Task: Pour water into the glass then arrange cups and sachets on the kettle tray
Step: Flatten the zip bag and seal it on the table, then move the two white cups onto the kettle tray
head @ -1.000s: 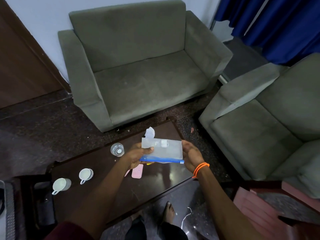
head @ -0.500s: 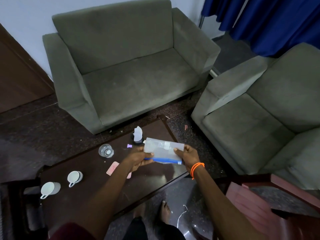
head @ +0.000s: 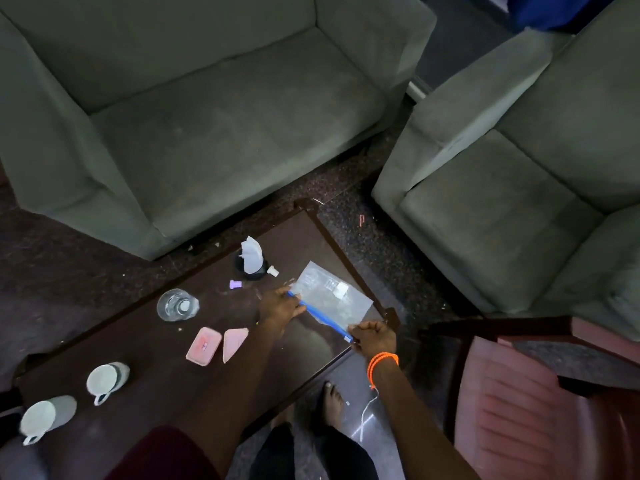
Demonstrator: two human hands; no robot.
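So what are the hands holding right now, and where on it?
Both hold the clear zip bag by its blue zip edge: the left hand pinches the far end, the right hand the near end. The bag lies over the table.

Sitting room, home or hotel: two grey sofas (head: 207,133) round dark wooden coffee table (head: 145,344), blue curtain (head: 561,12).

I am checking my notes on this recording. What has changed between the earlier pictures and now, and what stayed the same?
The clear zip bag came down from in front of the person onto the far right end of the dark table. The left hand and the right hand still pinch the two ends of its blue strip. The glass, the two white cups and the pink sachets stayed where they were.
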